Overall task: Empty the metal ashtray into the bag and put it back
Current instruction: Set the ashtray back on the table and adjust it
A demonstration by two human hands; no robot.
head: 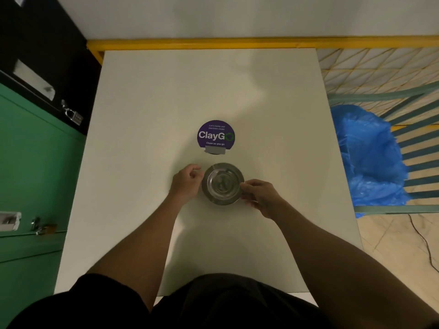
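1 ashtray on table, 2 hands beside; 1 bag.

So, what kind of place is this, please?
Probably a shared pantry or break area. A purple ClayGo sticker on the white table asks people to clean as they go, a metal ashtray sits there, and green padlocked lockers stand alongside.

1 ashtray, 1 blue bag, 1 round sign, 2 hands, 1 table.
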